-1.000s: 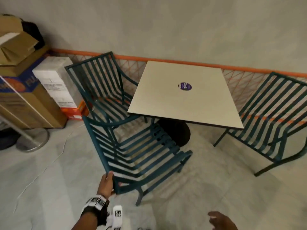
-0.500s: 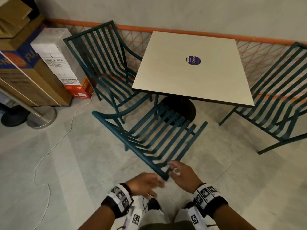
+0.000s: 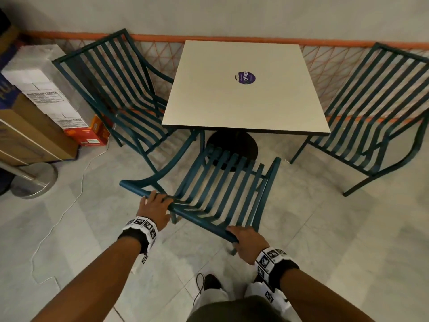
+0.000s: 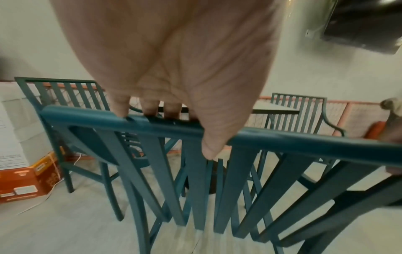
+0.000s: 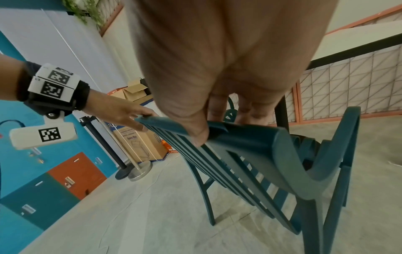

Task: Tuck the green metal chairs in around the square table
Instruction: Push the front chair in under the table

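While the square table (image 3: 243,89) stands against the wall with a green chair at each side, the near chair (image 3: 222,189) faces it, seat slats running toward the table's black base and front edge near the tabletop's near side. The left hand (image 3: 154,209) and right hand (image 3: 247,240) curl fingers over its top rail, thumbs underneath, at opposite ends.

Café corner: branded table (image 3: 243,89), stanchions (image 5: 132,165)

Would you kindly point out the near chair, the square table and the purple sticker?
near chair (image 3: 216,191), head view, on the back slats.
square table (image 3: 209,101), head view, on bare tabletop.
purple sticker (image 3: 245,78), head view, on its centre.
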The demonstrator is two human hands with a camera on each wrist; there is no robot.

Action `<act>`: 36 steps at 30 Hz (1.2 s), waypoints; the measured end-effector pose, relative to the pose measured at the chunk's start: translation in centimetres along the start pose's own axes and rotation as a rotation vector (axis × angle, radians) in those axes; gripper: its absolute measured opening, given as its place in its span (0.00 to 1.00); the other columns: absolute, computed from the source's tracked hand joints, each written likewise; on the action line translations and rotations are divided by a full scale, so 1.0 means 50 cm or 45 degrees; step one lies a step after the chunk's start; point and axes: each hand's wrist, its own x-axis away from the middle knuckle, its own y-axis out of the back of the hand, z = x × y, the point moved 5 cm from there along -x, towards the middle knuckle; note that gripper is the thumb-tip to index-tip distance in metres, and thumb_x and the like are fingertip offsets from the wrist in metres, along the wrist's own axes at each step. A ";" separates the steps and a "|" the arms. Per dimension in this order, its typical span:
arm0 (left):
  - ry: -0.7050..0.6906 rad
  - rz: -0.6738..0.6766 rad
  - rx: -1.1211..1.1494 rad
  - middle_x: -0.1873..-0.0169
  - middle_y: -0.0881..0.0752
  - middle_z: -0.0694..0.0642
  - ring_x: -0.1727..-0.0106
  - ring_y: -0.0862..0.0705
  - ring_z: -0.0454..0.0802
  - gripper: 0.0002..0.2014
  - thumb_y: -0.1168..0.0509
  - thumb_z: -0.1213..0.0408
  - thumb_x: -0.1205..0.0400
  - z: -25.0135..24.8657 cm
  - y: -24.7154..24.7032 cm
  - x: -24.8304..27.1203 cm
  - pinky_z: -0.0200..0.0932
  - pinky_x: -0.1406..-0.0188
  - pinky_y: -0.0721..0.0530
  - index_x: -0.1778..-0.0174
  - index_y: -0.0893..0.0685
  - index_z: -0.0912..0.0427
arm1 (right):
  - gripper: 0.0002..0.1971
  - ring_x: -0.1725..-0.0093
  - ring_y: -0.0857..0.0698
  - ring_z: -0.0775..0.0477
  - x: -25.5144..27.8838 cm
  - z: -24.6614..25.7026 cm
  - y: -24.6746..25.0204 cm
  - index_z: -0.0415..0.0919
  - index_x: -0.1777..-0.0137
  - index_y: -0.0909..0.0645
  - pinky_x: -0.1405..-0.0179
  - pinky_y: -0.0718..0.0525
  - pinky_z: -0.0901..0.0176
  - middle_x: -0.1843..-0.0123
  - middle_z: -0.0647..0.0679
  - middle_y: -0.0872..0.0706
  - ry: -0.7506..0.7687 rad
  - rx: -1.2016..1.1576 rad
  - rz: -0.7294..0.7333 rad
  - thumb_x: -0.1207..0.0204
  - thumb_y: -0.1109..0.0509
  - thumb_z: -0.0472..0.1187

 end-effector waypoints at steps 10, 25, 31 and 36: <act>-0.308 0.155 0.256 0.45 0.20 0.48 0.42 0.21 0.51 0.19 0.30 0.43 0.30 -0.142 -0.018 0.050 0.50 0.42 0.22 0.44 0.20 0.42 | 0.33 0.29 0.22 0.45 0.083 -0.241 0.123 0.64 0.29 0.32 0.30 0.22 0.49 0.26 0.54 0.22 -0.244 0.232 0.161 0.30 0.27 0.38; 0.030 0.117 0.142 0.37 0.20 0.42 0.42 0.18 0.49 0.22 0.35 0.61 0.21 -0.059 -0.099 0.069 0.52 0.42 0.16 0.35 0.24 0.32 | 0.22 0.35 0.20 0.50 0.117 -0.278 0.096 0.65 0.37 0.21 0.29 0.31 0.44 0.51 0.62 0.20 -0.533 0.369 -0.127 0.24 0.34 0.36; 0.176 0.016 0.174 0.38 0.19 0.41 0.41 0.21 0.49 0.19 0.36 0.62 0.20 -0.065 -0.057 0.013 0.50 0.42 0.20 0.37 0.22 0.35 | 0.25 0.36 0.19 0.49 0.065 -0.294 0.145 0.67 0.34 0.23 0.29 0.30 0.42 0.43 0.59 0.14 -0.509 0.323 -0.146 0.23 0.34 0.35; 0.219 -0.023 0.209 0.36 0.19 0.45 0.38 0.23 0.52 0.15 0.36 0.59 0.20 -0.102 -0.028 -0.035 0.49 0.40 0.23 0.39 0.20 0.39 | 0.23 0.37 0.18 0.50 0.021 -0.336 0.211 0.67 0.38 0.22 0.29 0.31 0.44 0.45 0.60 0.14 -0.478 0.254 -0.164 0.23 0.33 0.36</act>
